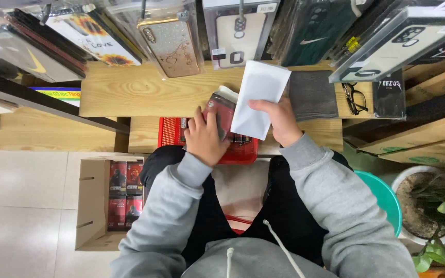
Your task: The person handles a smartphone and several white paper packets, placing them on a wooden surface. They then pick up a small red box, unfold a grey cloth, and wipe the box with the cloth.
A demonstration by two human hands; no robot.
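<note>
Fingers (205,119) of the left hand (205,138) clamped over a small dark-red box (221,110), glossy card, held just above a red plastic basket (170,132) with a perforated wall; fingers (260,105) of the right hand (279,121) pinched, thumb on top, on a white paper envelope (257,98), flat, matte and rectangular, tilted and overlapping the box's right edge. Judged as the pairing step: white sleeve and box brought together, box not yet inside. Next move likely calls for opening the sleeve's mouth and lining the box's narrow end up square with it, since thin paper buckles easily against a stiff card corner. Further out, pale wooden desk (130,90), visible grain, carrying a grey ribbed cloth (312,95), soft-looking, beside black-framed glasses (354,98). Above, rows of phone cases (171,44) in clear plastic packs, one glittery with a gold rim. Below left, on the tiled floor, an open cardboard carton (91,201) holding more red boxes packed side by side. At right, a teal stool (384,198) and a potted plant (439,216). Grey hooded sweatshirt sleeves (330,201) framing the lap.
</note>
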